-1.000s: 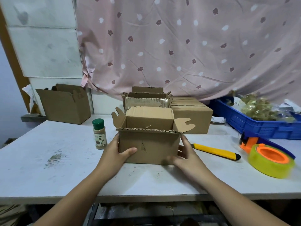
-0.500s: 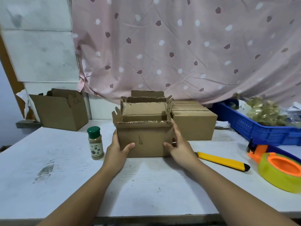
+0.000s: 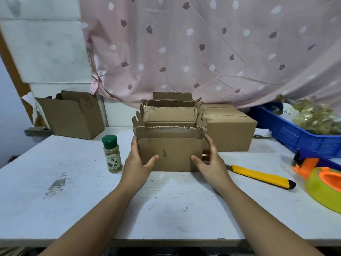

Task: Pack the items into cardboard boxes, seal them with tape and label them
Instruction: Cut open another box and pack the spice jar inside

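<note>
Fingers (image 3: 210, 145) of both my hands clamp the open box (image 3: 166, 152) by its sides, mid-surface (image 3: 73, 191). Cardboard's light, stiff-ish; I'd grip low w/ flat palms, not the flaps.

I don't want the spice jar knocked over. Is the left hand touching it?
Apart. The head view shows bare white table between the left hand and the spice jar; the hand presses on the open cardboard box instead.

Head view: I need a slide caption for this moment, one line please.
Both hands, left and right, grip an open cardboard box beside a spice bottle.
</note>
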